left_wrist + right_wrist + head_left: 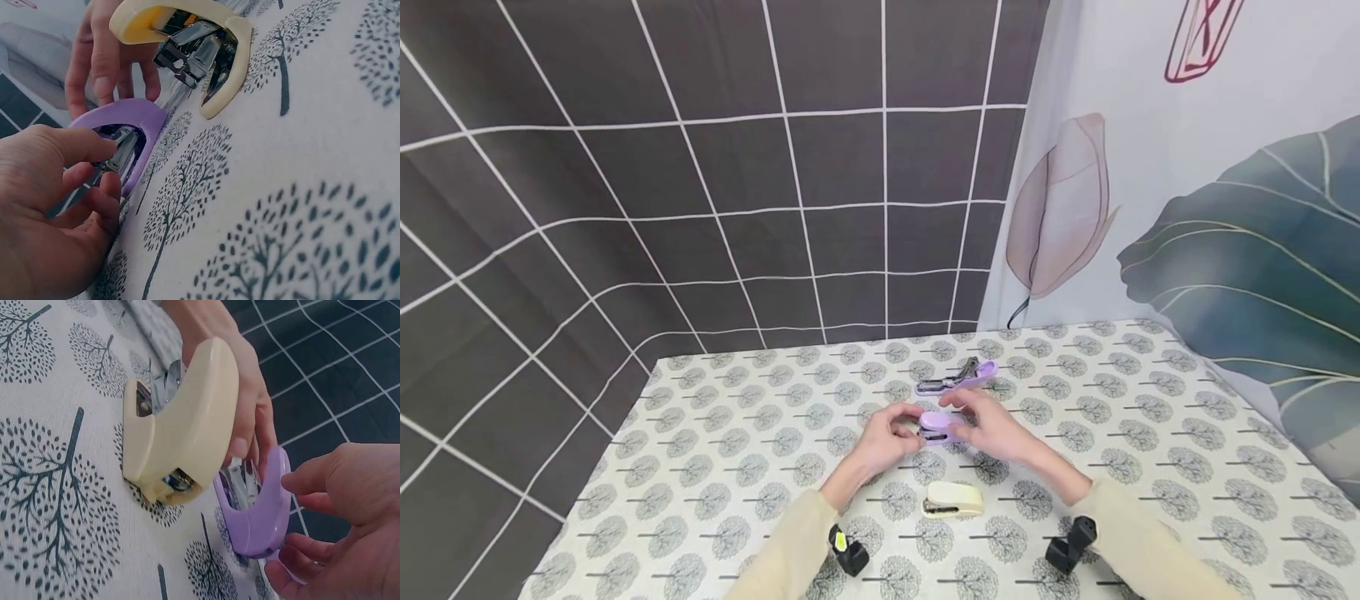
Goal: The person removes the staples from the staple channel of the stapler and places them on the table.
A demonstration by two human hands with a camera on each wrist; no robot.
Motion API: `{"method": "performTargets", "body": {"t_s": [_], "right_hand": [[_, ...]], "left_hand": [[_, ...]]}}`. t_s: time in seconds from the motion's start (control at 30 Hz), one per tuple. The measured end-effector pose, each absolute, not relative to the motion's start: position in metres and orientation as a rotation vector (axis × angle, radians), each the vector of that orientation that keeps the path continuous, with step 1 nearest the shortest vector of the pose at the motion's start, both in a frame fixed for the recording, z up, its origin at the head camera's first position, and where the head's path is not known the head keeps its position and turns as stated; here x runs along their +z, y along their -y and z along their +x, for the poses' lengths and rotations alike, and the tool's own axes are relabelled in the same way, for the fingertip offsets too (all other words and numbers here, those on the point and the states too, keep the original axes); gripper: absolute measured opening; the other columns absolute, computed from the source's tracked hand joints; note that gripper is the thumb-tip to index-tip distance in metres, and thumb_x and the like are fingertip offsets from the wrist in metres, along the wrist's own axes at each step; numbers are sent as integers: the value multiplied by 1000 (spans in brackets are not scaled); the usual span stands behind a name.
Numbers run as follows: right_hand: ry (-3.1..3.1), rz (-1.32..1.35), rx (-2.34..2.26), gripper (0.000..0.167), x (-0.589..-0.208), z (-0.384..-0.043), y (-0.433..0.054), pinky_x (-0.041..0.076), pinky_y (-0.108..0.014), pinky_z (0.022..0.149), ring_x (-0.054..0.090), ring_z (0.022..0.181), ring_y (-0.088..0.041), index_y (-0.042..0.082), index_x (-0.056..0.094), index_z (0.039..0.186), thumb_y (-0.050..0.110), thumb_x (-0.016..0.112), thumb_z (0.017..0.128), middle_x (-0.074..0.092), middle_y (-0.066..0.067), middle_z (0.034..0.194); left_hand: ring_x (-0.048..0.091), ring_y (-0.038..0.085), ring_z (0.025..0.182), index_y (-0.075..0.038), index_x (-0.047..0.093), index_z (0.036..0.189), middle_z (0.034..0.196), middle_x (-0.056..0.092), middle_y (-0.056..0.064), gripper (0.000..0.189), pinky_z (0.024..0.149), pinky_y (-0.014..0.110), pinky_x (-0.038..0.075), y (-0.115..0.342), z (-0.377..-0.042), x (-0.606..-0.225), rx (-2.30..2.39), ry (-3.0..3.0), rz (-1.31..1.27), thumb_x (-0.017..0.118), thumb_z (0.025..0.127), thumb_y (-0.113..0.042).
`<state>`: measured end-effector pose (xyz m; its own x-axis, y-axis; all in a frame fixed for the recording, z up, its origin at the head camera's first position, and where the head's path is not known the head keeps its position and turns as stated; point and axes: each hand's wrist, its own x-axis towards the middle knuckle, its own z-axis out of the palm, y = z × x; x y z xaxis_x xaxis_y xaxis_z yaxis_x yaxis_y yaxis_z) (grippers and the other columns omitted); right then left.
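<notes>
Fingers (904, 410) of both hands (880, 442) (996, 429) pinch purple stapler (936, 419), patterned cloth (760, 517) below, gridded backdrop (842, 158) behind.

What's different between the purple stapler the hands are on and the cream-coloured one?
Colour: the purple stapler is lilac, while the cream stapler is pale yellow. Handling: the left hand and right hand both touch the purple stapler; neither touches the cream stapler. Place: in the head view, the cream stapler sits closer to the viewer than the purple stapler. Both are small staplers with metal parts showing, on the tree-print cloth.
</notes>
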<state>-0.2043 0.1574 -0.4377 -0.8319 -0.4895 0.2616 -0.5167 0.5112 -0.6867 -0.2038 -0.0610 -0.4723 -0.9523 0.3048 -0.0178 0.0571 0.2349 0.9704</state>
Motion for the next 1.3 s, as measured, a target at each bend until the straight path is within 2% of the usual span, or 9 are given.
{"method": "performTargets", "body": {"t_s": [0.23, 0.4, 0.57, 0.93, 1.3], "right_hand": [[2691, 942, 1192, 33, -437, -208, -142, 51, -46, 79, 58, 90, -28, 1, 64, 113, -2, 74, 81, 63, -16, 107], [2737, 905, 1135, 31, -436, -208, -135, 51, -42, 76, 58, 86, -23, 4, 67, 109, -3, 75, 80, 64, -13, 103], [2752, 888, 1127, 28, -435, -207, -130, 53, -43, 77, 60, 86, -24, 4, 68, 107, -1, 76, 81, 65, -13, 102], [2806, 739, 1211, 22, -434, -208, -125, 51, -33, 67, 59, 77, -17, 12, 69, 98, 5, 80, 80, 65, -4, 92], [2796, 755, 1242, 20, -434, -206, -126, 48, -34, 66, 56, 74, -16, 11, 68, 98, 4, 78, 82, 63, -1, 89]], "left_hand": [[63, 13, 74, -1, 68, 115, 95, 69, 7, 42, 66, 25, 53, 59, -207, -474, 1758, -2391, 353, 78, 74, 4], [60, 11, 69, 1, 71, 108, 84, 68, 5, 34, 62, 23, 51, 57, -208, -475, 1741, -2439, 357, 78, 74, 5], [58, 8, 64, 3, 72, 103, 74, 67, 3, 30, 58, 20, 49, 56, -208, -478, 1741, -2487, 368, 79, 73, 4], [58, 5, 60, 1, 74, 98, 70, 67, 1, 25, 57, 21, 49, 57, -210, -480, 1640, -2588, 433, 80, 74, 1], [60, 5, 60, 1, 74, 96, 72, 70, 4, 22, 57, 21, 52, 56, -210, -481, 1654, -2585, 449, 79, 74, 3]]}}
